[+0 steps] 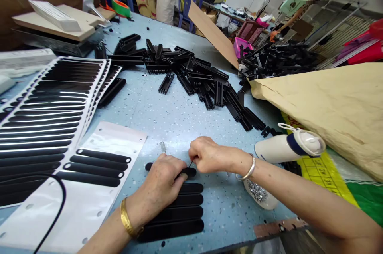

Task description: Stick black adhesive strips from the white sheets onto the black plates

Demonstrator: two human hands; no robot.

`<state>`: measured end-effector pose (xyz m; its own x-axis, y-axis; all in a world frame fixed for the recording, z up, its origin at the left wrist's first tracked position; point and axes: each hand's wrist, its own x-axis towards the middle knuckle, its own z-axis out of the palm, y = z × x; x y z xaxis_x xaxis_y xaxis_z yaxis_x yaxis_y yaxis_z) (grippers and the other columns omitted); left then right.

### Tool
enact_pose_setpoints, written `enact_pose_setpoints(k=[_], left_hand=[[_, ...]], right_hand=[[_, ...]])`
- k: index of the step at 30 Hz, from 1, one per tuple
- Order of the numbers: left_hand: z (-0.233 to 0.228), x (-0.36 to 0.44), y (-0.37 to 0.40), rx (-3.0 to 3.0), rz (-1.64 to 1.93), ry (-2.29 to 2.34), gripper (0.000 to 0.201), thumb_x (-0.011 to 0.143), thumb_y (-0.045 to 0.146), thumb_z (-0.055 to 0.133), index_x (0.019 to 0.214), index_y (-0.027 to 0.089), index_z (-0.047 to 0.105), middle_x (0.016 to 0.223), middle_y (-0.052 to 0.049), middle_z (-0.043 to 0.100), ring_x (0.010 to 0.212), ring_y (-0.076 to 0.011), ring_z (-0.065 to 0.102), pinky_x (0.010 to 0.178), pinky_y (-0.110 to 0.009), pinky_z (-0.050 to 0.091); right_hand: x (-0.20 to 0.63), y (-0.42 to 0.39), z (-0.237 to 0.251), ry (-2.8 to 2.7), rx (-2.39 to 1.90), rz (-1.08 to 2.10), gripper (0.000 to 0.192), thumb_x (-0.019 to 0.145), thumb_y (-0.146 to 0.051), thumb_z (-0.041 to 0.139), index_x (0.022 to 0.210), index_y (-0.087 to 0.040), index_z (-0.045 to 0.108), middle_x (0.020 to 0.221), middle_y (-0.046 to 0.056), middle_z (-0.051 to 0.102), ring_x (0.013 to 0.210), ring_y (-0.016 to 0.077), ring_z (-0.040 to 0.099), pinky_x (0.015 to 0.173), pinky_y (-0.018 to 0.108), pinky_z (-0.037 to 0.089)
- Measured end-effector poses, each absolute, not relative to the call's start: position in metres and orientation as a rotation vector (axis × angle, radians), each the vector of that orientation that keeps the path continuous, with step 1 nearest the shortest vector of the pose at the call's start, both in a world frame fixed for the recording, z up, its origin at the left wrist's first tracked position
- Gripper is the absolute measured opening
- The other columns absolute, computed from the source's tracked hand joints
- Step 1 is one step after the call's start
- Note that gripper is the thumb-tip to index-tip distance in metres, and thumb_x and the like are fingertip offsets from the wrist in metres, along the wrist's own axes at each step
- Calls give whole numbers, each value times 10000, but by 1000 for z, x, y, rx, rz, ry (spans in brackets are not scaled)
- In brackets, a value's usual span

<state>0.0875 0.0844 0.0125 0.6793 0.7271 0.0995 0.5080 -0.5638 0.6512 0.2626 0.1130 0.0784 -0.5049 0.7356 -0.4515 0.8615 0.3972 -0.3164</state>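
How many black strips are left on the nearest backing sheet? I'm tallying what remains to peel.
3: the strips and lie stacked across the near white sheet, left of the left hand. None looks hidden.

The left hand (163,178) hides most of the top black strip (189,172); its fingertips are unseen.

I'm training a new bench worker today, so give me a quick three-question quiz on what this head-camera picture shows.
1. True or false: the left hand presses on a black strip lying on the blue table.
2. Which wrist wears the silver bangle? A left, B right.
3. Fill in: the white bottle lies on its ____ , beside the right hand.

Key: 1 true; 2 B; 3 side.
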Motion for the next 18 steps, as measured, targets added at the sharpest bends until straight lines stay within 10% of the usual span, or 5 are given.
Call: enact_pose_setpoints(k=[18], left_hand=[[6, 86, 83, 2344, 511, 949, 90, 806, 148, 595, 823, 192, 671, 754, -38, 693, 728, -216, 627, 714, -380, 486]], right_hand=[[299, 57, 46, 2672, 1983, -955, 177, 806, -105, 620, 721, -164, 763, 612, 12, 613, 565, 116, 543, 548, 241, 389]])
